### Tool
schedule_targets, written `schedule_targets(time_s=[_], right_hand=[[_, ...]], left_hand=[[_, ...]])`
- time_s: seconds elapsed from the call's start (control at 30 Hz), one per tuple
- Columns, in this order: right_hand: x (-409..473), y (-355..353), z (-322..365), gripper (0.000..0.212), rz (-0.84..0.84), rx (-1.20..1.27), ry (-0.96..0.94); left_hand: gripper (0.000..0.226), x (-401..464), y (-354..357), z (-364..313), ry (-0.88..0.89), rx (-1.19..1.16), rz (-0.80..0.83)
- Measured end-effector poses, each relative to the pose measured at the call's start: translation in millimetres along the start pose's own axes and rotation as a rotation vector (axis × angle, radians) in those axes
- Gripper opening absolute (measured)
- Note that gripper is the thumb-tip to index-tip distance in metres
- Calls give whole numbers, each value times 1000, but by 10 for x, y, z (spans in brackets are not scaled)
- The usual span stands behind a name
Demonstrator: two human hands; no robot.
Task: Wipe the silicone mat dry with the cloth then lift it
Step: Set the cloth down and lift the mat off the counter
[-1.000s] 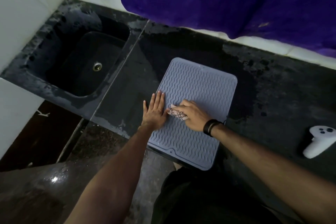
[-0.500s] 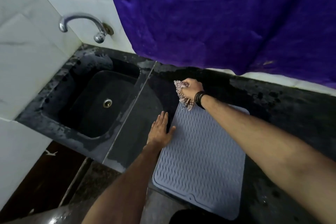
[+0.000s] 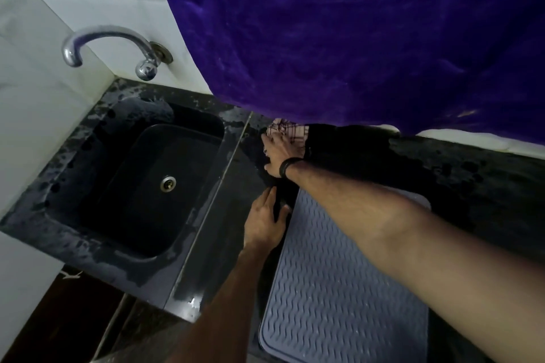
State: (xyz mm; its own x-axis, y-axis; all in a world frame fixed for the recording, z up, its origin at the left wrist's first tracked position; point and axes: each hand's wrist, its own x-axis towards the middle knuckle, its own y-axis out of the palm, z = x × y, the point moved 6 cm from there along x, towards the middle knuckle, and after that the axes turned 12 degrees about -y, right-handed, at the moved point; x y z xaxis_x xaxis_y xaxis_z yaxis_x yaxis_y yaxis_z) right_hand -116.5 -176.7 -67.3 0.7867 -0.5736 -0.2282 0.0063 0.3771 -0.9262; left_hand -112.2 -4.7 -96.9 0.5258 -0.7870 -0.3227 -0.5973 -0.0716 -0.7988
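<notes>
The grey-blue ribbed silicone mat [image 3: 339,289] lies flat on the black counter, reaching to the front edge. The checked cloth [image 3: 290,130] is down on the counter beyond the mat, under the hem of the purple curtain. My right hand [image 3: 280,153], with a black band at the wrist, is on the cloth and its fingers curl over the cloth's near edge. Just off the mat's far left corner, my left hand [image 3: 264,222] rests on the counter with its fingers straight and its thumb toward the mat's edge. My right forearm hides the mat's far edge.
A black sink [image 3: 138,186] with a steel drain is sunk in the counter at the left, under a chrome tap [image 3: 109,47] on the white tiled wall. The purple curtain [image 3: 354,38] hangs over the back of the counter [image 3: 486,186]. The floor lies below the front edge.
My right hand left the mat with the cloth and carried it to the back of the counter, where the cloth now lies. My left hand slid off the mat toward its far left corner.
</notes>
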Motion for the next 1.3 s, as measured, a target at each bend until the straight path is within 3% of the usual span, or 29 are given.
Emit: schedule_targets(time_s=[0.07,0.2,0.27,0.37,0.5,0.6,0.7,0.87,0.93,1.0,1.07,1.13,1.2,1.3], right_hand=[[-46,82,20,80,-5,-1,2],[-381,-100,-166,73,-253,125,30],[-729,-120,-411,67,-358,266,159],[-1496,42,-884,60,-477,418,529],[-2655,463,-1289,69,-387,366,913],[-3199,689,-1300,80,-357,332,1021],[-3407,817,-1194,87,-321,460,1089],[-3735,947,-1027,92,-422,673,1313],[-3845,1012,-983,87,-426,671,1324],[-3886,1032,-965,68,-473,755,1282],[-3808,968,-934,38,-507,785,1111],[-3710,784,-849,21,-569,636,892],[-3643,648,-700,18,-635,522,768],[-3554,568,-504,17,-671,537,743]], left_hand=[[49,-11,-12,-41,20,37,-62],[34,-59,-2,-118,-2,90,-118],[31,-118,26,-134,-76,117,-114],[35,-226,78,-145,-194,196,-90],[39,-382,137,-224,-278,228,-65],[41,-433,155,-299,-325,237,-14],[46,-474,185,-279,-429,154,74],[49,-595,293,-119,-557,-1,182],[47,-627,312,-54,-548,5,185],[39,-658,294,-34,-494,31,166],[28,-687,242,-24,-406,41,111],[20,-713,164,-40,-288,23,65],[10,-700,65,-23,-161,-29,51],[20,-637,-117,5,-25,-131,104]])
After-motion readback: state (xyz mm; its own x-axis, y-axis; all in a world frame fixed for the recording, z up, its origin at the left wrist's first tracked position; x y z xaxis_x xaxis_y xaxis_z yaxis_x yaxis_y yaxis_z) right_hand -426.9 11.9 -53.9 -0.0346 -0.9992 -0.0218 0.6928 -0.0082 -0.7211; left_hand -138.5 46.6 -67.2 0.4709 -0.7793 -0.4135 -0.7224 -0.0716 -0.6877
